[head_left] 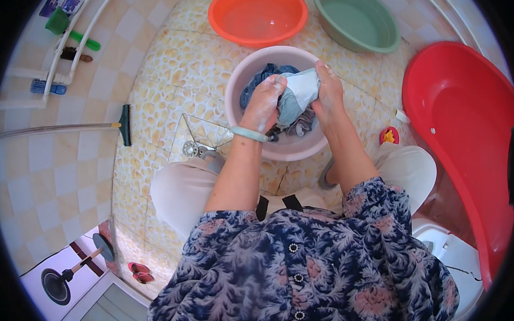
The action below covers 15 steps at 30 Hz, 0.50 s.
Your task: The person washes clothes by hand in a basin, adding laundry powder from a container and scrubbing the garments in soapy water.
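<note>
Over a pale pink basin, my two hands grip one wet cloth, white on top and grey-green below. My left hand, flecked with suds, is closed on its left side. On the right edge, my right hand is closed too, its thumb side near the basin's rim. Under the cloth, dark blue garments and a greyish striped one lie bunched in the basin. What kind of garment the held cloth is does not show.
Beyond the basin stand an orange basin and a green basin. A large red tub curves along the right. At left are a squeegee, a wall rack with brushes, and a floor drain with its cover.
</note>
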Motion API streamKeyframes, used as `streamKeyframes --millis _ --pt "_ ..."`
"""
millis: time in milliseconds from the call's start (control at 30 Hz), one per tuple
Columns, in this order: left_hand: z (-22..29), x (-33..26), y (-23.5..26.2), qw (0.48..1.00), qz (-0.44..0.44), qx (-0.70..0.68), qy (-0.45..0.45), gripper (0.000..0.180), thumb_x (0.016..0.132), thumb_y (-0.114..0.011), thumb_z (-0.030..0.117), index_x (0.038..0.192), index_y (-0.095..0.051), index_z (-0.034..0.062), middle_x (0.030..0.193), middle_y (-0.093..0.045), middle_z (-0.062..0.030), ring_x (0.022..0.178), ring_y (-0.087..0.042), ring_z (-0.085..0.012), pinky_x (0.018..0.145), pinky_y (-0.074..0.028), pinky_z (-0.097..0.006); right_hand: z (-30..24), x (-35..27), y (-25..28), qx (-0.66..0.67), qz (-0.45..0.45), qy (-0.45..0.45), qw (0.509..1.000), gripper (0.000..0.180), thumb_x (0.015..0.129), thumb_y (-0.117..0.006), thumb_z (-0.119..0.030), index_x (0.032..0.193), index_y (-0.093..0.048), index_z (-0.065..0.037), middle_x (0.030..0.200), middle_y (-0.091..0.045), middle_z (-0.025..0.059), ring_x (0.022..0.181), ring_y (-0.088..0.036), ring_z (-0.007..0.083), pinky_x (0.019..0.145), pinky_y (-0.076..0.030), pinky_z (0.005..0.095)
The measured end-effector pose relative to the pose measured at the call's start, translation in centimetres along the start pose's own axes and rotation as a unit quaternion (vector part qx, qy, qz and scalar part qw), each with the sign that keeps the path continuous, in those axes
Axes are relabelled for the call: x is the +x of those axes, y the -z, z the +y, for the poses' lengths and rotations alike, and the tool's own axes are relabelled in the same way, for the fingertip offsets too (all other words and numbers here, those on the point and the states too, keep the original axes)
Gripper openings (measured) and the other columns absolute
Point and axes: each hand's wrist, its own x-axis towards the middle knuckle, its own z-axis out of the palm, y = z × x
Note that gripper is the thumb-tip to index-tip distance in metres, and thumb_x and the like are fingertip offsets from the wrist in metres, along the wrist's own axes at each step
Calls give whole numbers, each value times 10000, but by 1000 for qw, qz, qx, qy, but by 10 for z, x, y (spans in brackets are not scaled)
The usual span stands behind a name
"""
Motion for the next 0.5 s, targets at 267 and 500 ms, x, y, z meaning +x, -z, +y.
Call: streamKeyframes --millis 267,500 --pt "-8 11 9 997 51 -62 2 310 910 -480 264 1043 -518 -14 1029 -553 -86 948 -525 -181 844 -419 -344 -12 0 -4 -43 -32 -67 996 300 871 -537 -293 967 -546 -9 842 -587 79 722 -579 158 650 -480 285" --pt "-17 8 7 980 197 -14 26 453 890 -471 430 972 -544 -9 860 -573 -72 738 -562 -170 660 -472 -307 13 -49 -41 -281 -30 190 940 186 849 -556 -212 815 -577 -31 760 -604 89 676 -562 140 615 -446 295"
